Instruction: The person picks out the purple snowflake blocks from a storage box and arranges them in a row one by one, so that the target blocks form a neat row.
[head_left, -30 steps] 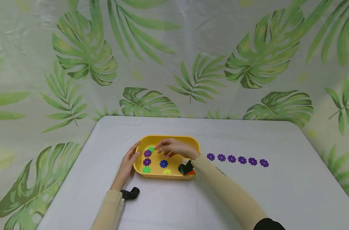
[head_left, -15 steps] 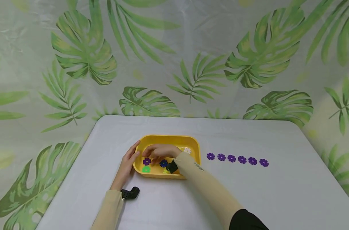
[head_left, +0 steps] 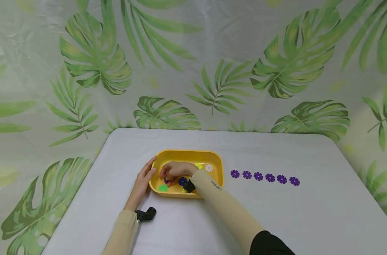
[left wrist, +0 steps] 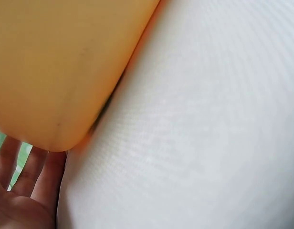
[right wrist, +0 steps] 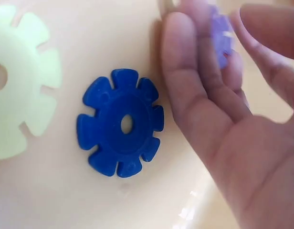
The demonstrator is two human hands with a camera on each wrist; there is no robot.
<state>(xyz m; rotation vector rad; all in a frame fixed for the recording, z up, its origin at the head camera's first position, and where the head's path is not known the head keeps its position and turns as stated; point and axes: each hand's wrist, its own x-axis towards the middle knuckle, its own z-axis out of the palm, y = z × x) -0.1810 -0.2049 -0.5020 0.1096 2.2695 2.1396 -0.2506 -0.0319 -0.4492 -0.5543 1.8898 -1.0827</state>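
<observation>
A yellow tray (head_left: 219,166) stands on the white table (head_left: 276,212). My left hand (head_left: 148,170) rests with straight fingers against the tray's left wall; in the left wrist view the left hand (left wrist: 18,186) lies beside the tray's outer wall (left wrist: 56,71). My right hand (head_left: 166,178) reaches into the tray's left part and pinches a purple disc (head_left: 165,180). The right wrist view shows the purple disc (right wrist: 222,40) between finger and thumb of the right hand (right wrist: 216,24). A blue disc (right wrist: 120,129) lies flat just beside the palm.
In the tray also lie a green disc (head_left: 163,188), a yellow disc (head_left: 198,165), a white disc (head_left: 209,167) and a pale disc (right wrist: 18,109). A row of several purple discs (head_left: 264,177) runs along the table right of the tray. Leaf-patterned sheeting hangs behind.
My right hand has moved left and down across the tray, and its fingers have closed round a purple disc. The left hand has stayed on the tray's left wall.
</observation>
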